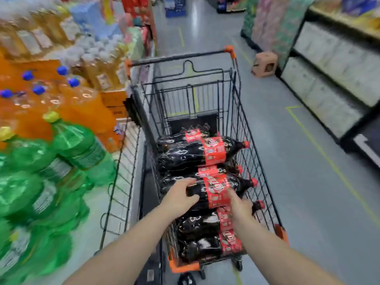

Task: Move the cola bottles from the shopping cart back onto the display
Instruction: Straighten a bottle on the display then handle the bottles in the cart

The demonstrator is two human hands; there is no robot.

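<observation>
A black wire shopping cart [242,103] with orange corners stands in the aisle ahead of me. Several large cola bottles with red labels and red caps lie on their sides in it, caps to the right. My left hand [181,195] wraps the dark base end of the middle cola bottle [218,190]. On that bottle's neck side, beside the red label, rests my right hand [239,207], fingers curled on it. A farther cola bottle [197,153] lies untouched toward the cart's front end.
The display at left holds green soda bottles [67,149] with yellow caps, orange soda bottles [82,99] with blue caps and pale yellow drinks behind. A wire rack [121,171] edges it beside the cart. Shelves [329,64] line the right; a small box [264,64] sits on the floor.
</observation>
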